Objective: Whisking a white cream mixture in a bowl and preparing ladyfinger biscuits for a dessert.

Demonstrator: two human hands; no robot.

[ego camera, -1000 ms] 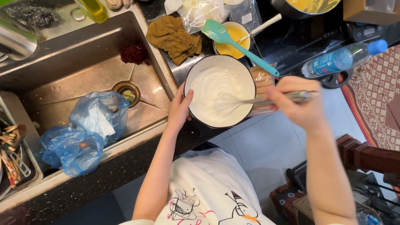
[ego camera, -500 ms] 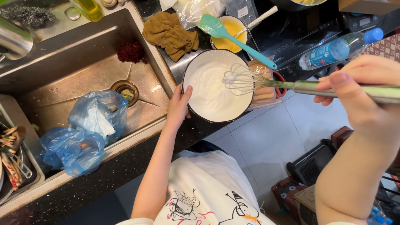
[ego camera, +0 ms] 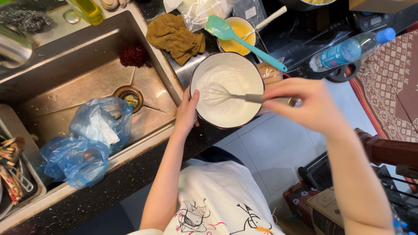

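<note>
A round bowl (ego camera: 198,74) of white cream stands on the dark counter edge. My left hand (ego camera: 187,114) grips the bowl's left rim. My right hand (ego camera: 307,105) holds the metal handle of a wire whisk (ego camera: 220,95) whose head lies in the cream on the bowl's left side. A turquoise spatula (ego camera: 226,32) rests across a small bowl of yellow liquid (ego camera: 237,39) just behind the white bowl.
A steel sink (ego camera: 87,74) lies to the left with blue plastic bags (ego camera: 87,139) in it. A brown cloth (ego camera: 174,37), a plastic water bottle (ego camera: 348,50), a black stove top (ego camera: 305,39) and a patterned rug (ego camera: 392,74) surround the bowl. Boxes sit on the floor lower right.
The whisk head has gone from the bowl's right side, lifted, to down in the cream at the left. My right hand has come back in closer to the bowl.
</note>
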